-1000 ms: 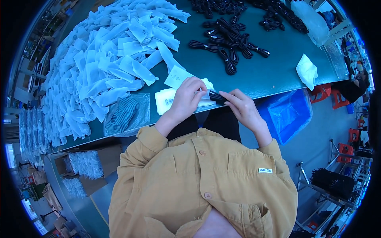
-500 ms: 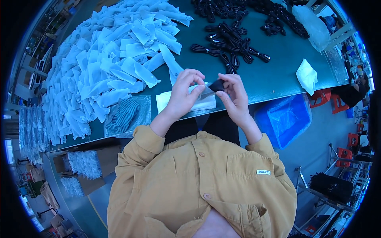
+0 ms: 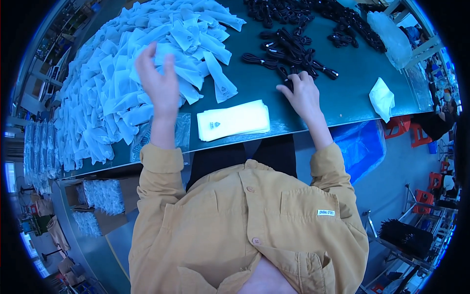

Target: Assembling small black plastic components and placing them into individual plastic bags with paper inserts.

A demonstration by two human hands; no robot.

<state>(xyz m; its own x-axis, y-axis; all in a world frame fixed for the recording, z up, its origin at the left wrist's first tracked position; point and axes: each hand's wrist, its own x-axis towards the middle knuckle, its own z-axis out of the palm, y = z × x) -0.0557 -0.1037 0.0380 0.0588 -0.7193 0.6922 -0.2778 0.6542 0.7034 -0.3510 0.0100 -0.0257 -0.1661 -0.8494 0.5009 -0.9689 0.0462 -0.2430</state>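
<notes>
Fingers [image 3: 145,58] of the left hand [image 3: 161,88] spread loosely over the pale pouches [image 3: 117,78]; the right hand's [image 3: 305,96] reach a black cable bundle [image 3: 284,74] on the table [image 3: 342,100], pinch unclear. Picking up seems underway, calling for a secure grip.

cool, bluish light fills the view. the stack of white bags [image 3: 240,119] is bright almost to washing out, while the cables [image 3: 289,44] sink nearly to plain black. blur softens the left hand [image 3: 159,82]; the table [image 3: 350,90] curves within a dark, rounded rim.
</notes>
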